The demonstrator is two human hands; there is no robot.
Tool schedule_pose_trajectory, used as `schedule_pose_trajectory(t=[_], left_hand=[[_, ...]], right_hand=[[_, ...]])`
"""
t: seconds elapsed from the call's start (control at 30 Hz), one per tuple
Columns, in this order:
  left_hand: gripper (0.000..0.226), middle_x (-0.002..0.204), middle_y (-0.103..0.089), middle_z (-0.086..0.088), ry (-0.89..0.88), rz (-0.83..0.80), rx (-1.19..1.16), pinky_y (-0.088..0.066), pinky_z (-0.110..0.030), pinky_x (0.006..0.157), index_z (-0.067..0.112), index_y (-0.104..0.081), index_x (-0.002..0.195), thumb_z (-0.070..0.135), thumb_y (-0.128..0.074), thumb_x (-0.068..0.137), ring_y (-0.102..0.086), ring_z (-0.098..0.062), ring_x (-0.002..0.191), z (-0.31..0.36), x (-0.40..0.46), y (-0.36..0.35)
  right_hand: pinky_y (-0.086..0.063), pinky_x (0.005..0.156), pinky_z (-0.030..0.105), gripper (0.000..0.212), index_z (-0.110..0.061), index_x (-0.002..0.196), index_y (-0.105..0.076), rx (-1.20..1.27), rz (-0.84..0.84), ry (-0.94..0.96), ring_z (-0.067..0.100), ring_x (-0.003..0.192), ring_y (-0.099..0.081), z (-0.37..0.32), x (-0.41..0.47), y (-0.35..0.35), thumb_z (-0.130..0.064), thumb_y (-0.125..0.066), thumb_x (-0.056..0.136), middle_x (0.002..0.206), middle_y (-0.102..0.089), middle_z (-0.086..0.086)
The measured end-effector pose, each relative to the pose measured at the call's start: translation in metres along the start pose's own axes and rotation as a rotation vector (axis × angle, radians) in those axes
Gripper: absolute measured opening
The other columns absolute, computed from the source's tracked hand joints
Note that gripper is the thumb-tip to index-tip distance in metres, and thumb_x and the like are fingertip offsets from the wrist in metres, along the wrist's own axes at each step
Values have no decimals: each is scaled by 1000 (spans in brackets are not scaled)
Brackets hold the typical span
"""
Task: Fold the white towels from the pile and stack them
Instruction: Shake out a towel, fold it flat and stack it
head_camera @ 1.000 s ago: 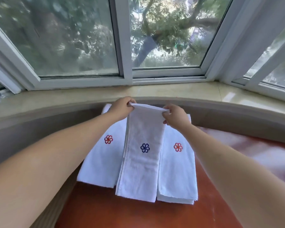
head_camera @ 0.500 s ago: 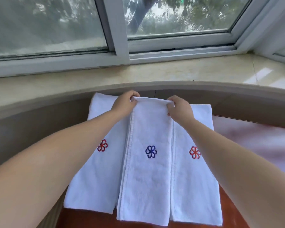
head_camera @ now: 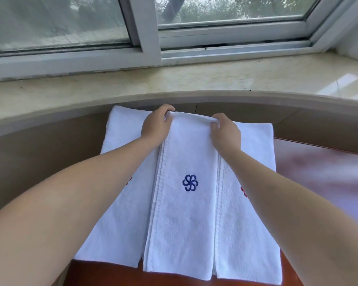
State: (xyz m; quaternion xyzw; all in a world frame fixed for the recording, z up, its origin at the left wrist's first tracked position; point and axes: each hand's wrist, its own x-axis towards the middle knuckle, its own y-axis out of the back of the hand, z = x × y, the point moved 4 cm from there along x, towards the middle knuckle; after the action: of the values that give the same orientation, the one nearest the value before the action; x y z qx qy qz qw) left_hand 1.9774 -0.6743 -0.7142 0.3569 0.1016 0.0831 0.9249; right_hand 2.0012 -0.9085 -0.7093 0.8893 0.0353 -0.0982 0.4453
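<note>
Towel [head_camera: 186,213], white, blue flower, atop two folded towels [head_camera: 120,213]; left hand [head_camera: 156,126] and right hand [head_camera: 225,134] pinching its far corners.

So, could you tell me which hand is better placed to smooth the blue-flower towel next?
Probably neither: the left hand and right hand each pinch a far corner of the blue-flower towel, symmetrically.

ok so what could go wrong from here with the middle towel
1. The left hand and right hand pinch only the far corners of the middle towel; letting go unevenly could leave it skewed.
2. It overlaps both the left towel and the right towel, so dragging it may shift them.
</note>
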Motion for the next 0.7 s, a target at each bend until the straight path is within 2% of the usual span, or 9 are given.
schedule_pose_trajectory(t=[0.07, 0.13, 0.2, 0.23, 0.3, 0.4, 0.53, 0.63, 0.7], left_hand=[[27, 122, -63, 7, 18, 27, 8, -42, -28, 79, 25, -59, 129, 22, -48, 105, -60, -19, 109, 1, -6, -1], [37, 144, -51, 0, 11, 12, 60, -44, -30, 87, 23, -51, 142, 18, -46, 106, -55, -23, 122, 3, -16, -5], [49, 162, -26, -4, -107, -51, 259, -39, -36, 105, 23, -41, 152, 20, -49, 104, -36, -27, 141, 6, -32, -10], [53, 166, -18, -7, -210, -103, 398, -31, -41, 116, 22, -37, 155, 26, -51, 104, -25, -30, 149, 8, -42, -13], [60, 170, -11, -7, -403, -259, 624, -14, -45, 126, 24, -29, 159, 41, -45, 104, -10, -32, 156, 8, -64, -21], [67, 172, 0, 1, -503, -448, 786, 1, -43, 127, 32, -10, 163, 58, -27, 103, 4, -23, 158, 0, -94, -27], [74, 171, 10, 3, -560, -490, 886, 3, -42, 127, 34, 3, 163, 65, -23, 102, 11, -20, 157, -14, -127, -23], [72, 170, 16, 5, -591, -523, 886, 3, -43, 127, 38, 4, 162, 66, -24, 101, 15, -21, 156, -27, -153, -17], [68, 170, 15, 5, -590, -519, 894, 3, -45, 126, 41, 2, 162, 61, -26, 103, 14, -22, 157, -32, -163, -13]], right_hand=[[-42, 75, 30, 35, -27, 132, -57, 64, 13, -4, 21, 97, -62, 1, -6, 0, -21, -41, 102, 117, -66, -3], [-43, 81, 28, 45, -30, 145, -47, 177, -40, 16, 15, 108, -61, 3, -21, -3, -21, -46, 101, 139, -56, -5], [-48, 90, 32, 68, -33, 155, -29, 170, -150, 142, 12, 135, -46, 4, -44, -9, -24, -59, 95, 162, -29, -7], [-49, 95, 35, 78, -34, 158, -22, 91, -197, 211, 13, 145, -35, 5, -57, -12, -28, -64, 92, 167, -16, -8], [-41, 110, 40, 86, -33, 160, -18, -87, -260, 317, 19, 153, -21, 9, -75, -17, -37, -67, 88, 170, -3, -6], [-17, 126, 43, 83, -27, 162, -16, -308, -320, 360, 22, 158, -4, 18, -95, -22, -49, -58, 94, 171, -3, -2], [-2, 128, 39, 77, -24, 164, -9, -484, -319, 383, 20, 158, 5, 30, -123, -28, -57, -40, 101, 172, 2, -2], [1, 128, 39, 76, -24, 164, -7, -526, -303, 397, 20, 158, 6, 42, -153, -35, -60, -31, 102, 172, 3, -2], [0, 128, 39, 77, -26, 164, -9, -535, -290, 406, 21, 158, 6, 49, -169, -39, -62, -33, 100, 172, 2, -2]])
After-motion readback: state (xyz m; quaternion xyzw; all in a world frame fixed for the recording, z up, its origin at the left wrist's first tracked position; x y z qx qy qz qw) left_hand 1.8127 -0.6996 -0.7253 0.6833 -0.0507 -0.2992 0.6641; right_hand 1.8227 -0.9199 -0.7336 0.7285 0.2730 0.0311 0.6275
